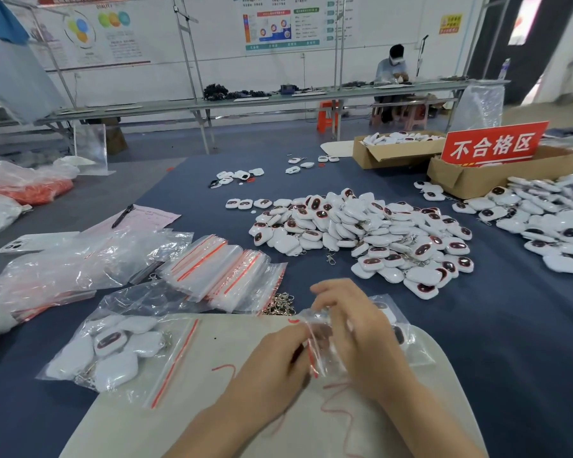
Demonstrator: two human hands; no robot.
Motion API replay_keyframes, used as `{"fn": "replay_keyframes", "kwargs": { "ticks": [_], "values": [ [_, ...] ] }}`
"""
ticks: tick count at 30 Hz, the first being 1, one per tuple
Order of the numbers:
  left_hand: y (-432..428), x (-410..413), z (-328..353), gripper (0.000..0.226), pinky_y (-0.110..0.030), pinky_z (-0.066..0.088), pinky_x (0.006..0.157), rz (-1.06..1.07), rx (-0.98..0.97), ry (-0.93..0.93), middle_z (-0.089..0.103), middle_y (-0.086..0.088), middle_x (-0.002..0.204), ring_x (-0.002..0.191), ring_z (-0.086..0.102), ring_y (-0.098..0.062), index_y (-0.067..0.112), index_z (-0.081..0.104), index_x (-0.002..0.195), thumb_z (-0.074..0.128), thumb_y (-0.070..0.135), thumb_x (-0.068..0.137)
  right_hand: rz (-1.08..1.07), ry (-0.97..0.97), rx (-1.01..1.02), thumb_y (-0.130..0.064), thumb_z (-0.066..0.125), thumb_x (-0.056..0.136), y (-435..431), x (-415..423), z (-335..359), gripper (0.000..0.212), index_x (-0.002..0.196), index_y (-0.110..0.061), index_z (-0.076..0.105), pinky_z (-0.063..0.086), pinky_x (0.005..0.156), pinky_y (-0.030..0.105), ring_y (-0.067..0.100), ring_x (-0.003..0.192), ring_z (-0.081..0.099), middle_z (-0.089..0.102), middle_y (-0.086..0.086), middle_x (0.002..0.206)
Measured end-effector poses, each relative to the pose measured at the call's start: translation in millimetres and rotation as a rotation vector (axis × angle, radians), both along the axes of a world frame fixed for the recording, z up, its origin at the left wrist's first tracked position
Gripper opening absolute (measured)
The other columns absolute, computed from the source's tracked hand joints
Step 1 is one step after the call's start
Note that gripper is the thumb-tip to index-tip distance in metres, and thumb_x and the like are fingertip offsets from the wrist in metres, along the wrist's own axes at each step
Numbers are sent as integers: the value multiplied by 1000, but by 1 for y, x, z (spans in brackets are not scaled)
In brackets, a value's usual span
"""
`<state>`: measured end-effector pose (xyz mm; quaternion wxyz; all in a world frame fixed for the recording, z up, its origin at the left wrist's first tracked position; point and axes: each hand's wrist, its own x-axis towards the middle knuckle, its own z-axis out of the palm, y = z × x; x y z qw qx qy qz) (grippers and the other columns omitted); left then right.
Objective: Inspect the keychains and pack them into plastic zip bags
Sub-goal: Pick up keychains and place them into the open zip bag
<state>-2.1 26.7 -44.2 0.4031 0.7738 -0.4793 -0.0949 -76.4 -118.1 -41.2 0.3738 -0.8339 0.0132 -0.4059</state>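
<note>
My left hand [278, 361] and my right hand [354, 328] both pinch the red-striped mouth of a clear zip bag [401, 338] that lies on a beige mat [212, 408]. White keychains show through the bag behind my right hand. A filled zip bag [113, 348] with several white keychains lies to the left on the mat's edge. A big heap of loose white keychains [361, 233] with dark red faces sits beyond my hands. A stack of empty zip bags [225, 269] lies to the upper left.
Loose metal clasps [280, 305] lie by the empty bags. Two cardboard boxes [394, 153] [470, 180] stand at the back right, one with a red sign [493, 143]. More keychains [549, 219] pile at the right. A pen [122, 215] rests on pink paper. A person sits at a far bench.
</note>
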Motion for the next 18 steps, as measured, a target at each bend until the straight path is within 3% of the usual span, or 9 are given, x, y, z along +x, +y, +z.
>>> {"fn": "replay_keyframes", "kwargs": {
  "ticks": [1, 3, 5, 7, 9, 11, 13, 15, 18],
  "values": [
    [2, 0, 1, 29, -22, 42, 68, -25, 4, -26, 59, 27, 77, 71, 51, 5, 36, 65, 97, 47, 12, 94, -42, -14, 98, 4, 42, 92, -8, -2, 3, 40, 95, -31, 61, 48, 76, 15, 7, 91, 64, 66, -15, 109],
    [5, -1, 2, 31, -19, 42, 75, -41, 18, -51, 58, 30, 81, 80, 53, 7, 32, 68, 102, 46, 10, 99, -186, -49, 300, 2, 41, 94, -33, -6, 7, 44, 99, -35, 65, 46, 58, 25, 17, 68, 60, 71, -14, 98],
    [7, -4, 5, 31, -24, 43, 76, -49, 28, -39, 57, 22, 81, 80, 52, 1, 34, 62, 90, 41, 13, 99, -338, -59, 417, 2, 41, 95, -54, -12, 7, 47, 95, -38, 65, 37, 44, 24, 18, 48, 46, 72, -11, 90],
    [10, -7, 7, 29, -31, 44, 84, -61, 29, 44, 60, 11, 88, 86, 55, -7, 21, 61, 89, 34, 27, 98, -424, -35, 476, 1, 39, 95, -63, -15, 4, 48, 92, -40, 63, 35, 44, 16, 12, 48, 46, 71, -12, 86],
    [13, -10, 9, 50, -23, 40, 98, -114, 25, 130, 63, 14, 107, 108, 57, -5, 11, 67, 103, 29, 43, 97, -436, -13, 524, 2, 39, 94, -62, -14, 2, 47, 91, -39, 63, 34, 44, 15, 11, 46, 44, 70, -10, 86],
    [12, -15, 9, 49, -20, 41, 100, -160, 65, 129, 60, 17, 119, 118, 55, -5, 20, 66, 122, 37, 53, 100, -432, -4, 542, 3, 39, 94, -60, -12, 4, 48, 89, -39, 63, 36, 45, 15, 6, 50, 49, 69, -11, 86],
    [8, -16, 3, 40, -23, 45, 96, -117, 117, -4, 56, 17, 121, 110, 56, -1, 31, 59, 132, 52, 53, 99, -436, 0, 551, 2, 38, 93, -59, -10, 5, 49, 88, -40, 63, 38, 48, 14, 7, 56, 52, 68, -16, 86],
    [3, -17, -5, 32, -23, 44, 92, -99, 111, -198, 55, 16, 114, 101, 54, -3, 31, 60, 131, 56, 36, 99, -440, 7, 567, 1, 38, 92, -59, -9, 4, 48, 88, -39, 64, 42, 51, 13, 16, 61, 53, 67, -19, 86],
    [-2, -18, -9, 15, -31, 39, 70, -114, 83, -379, 48, 10, 95, 78, 49, -19, 28, 51, 98, 57, 16, 91, -439, 17, 579, 0, 38, 92, -59, -9, 3, 46, 90, -38, 64, 45, 57, 10, 15, 72, 59, 66, -24, 86]
  ]
}}
